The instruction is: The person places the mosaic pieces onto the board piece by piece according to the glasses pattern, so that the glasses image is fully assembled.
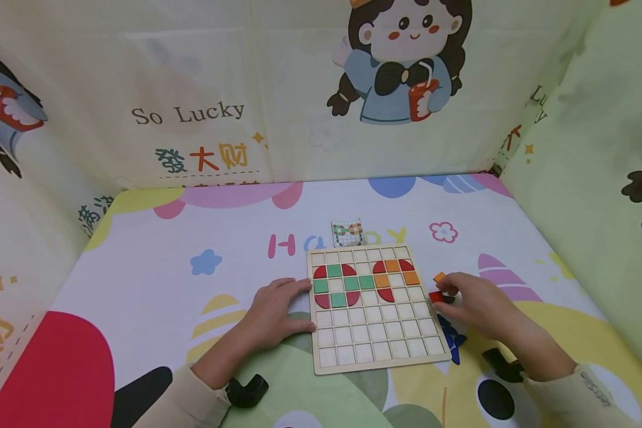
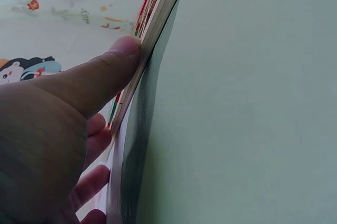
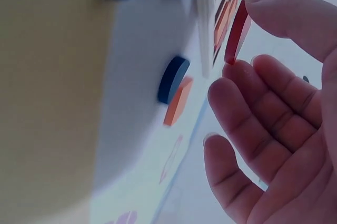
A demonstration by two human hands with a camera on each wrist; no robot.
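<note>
A light wooden grid board [image 1: 382, 364] lies flat on the table. Its upper left cells hold red rounded tiles and green square tiles [image 1: 334, 271], its upper right cells red rounded and orange square tiles [image 1: 392, 266]. Along the board's left edge rests my left hand [image 1: 270, 315], its thumb [image 2: 108, 76] and fingertips touching the rim. Just beyond the right edge, my right hand [image 1: 478, 303] pinches a red rounded tile [image 3: 238, 31] between thumb and fingertip. Below that hand lie a loose orange tile [image 3: 178, 101] and a dark blue rounded tile [image 3: 172, 80].
Several dark blue tiles [image 1: 452, 340] lie in a heap by the board's lower right edge. A small pattern card [image 1: 348, 241] sits behind the board. Printed cloth covers the table [image 1: 155, 255], and printed sheets [image 1: 289, 89] hang at the back and both sides.
</note>
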